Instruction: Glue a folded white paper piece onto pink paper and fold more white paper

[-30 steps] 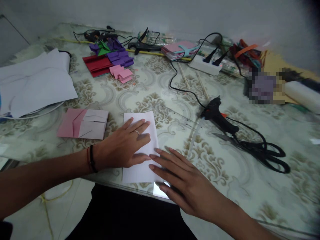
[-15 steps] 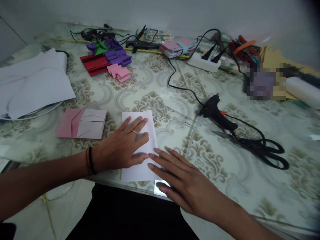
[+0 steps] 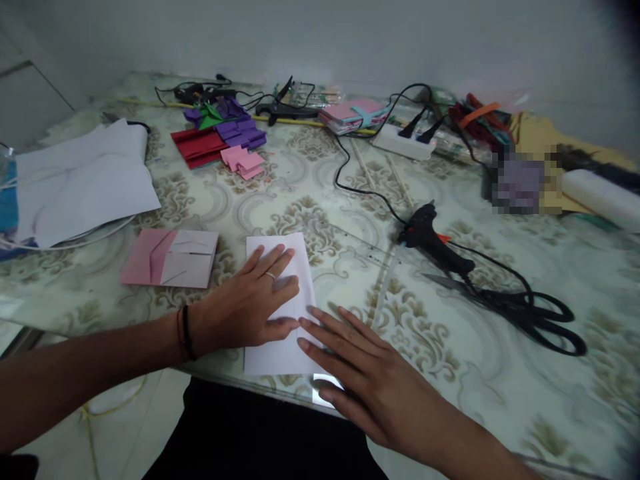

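A folded sheet of white paper lies near the table's front edge, its right side slightly raised along a fold. My left hand rests flat on it with the fingers spread, a ring on one finger. At the paper's right edge, my right hand lies with its fingers stretched out, the tips touching the fold. To the left sits a pink and white folded paper piece. On the right are a black glue gun with a clear glue stick in its back, and black-handled scissors.
White sheets lie at the left. Behind are folded coloured papers, a bundled paper stack, a white power strip with cords, and thin wooden sticks. The glue gun's cord crosses the table. Yellow paper is at the back right.
The view has tilted up a little, so everything sits lower in the picture. Both hands keep nearly the same place on the white paper.
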### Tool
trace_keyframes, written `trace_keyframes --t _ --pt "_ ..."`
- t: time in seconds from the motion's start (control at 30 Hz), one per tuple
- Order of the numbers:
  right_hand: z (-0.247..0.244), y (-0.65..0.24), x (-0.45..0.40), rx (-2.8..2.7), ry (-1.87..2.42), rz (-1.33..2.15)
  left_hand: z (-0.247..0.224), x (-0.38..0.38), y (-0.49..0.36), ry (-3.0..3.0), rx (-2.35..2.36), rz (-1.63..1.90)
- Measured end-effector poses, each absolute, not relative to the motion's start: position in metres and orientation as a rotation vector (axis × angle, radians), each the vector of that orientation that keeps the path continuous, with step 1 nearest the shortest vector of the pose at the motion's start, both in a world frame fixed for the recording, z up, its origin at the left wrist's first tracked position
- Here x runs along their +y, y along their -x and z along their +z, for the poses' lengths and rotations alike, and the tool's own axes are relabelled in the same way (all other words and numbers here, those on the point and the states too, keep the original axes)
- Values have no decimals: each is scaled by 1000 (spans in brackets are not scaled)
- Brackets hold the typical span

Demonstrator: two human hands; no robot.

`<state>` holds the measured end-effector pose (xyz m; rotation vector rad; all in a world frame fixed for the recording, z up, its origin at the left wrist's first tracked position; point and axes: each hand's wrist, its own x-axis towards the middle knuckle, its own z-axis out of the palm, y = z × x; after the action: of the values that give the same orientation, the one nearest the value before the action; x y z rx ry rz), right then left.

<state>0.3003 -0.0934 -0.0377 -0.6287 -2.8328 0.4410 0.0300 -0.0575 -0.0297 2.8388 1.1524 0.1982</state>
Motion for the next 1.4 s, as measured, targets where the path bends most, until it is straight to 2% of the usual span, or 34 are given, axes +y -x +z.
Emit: trace_keyframes --t 0.9,1.4 --pt "-32 -302 -96 -2868 656 411 -19 -52 -44 -2830 1329 115" --pt "-25 -303 -101 -2658 713 423 -14 -51 -44 -2801 1303 48"
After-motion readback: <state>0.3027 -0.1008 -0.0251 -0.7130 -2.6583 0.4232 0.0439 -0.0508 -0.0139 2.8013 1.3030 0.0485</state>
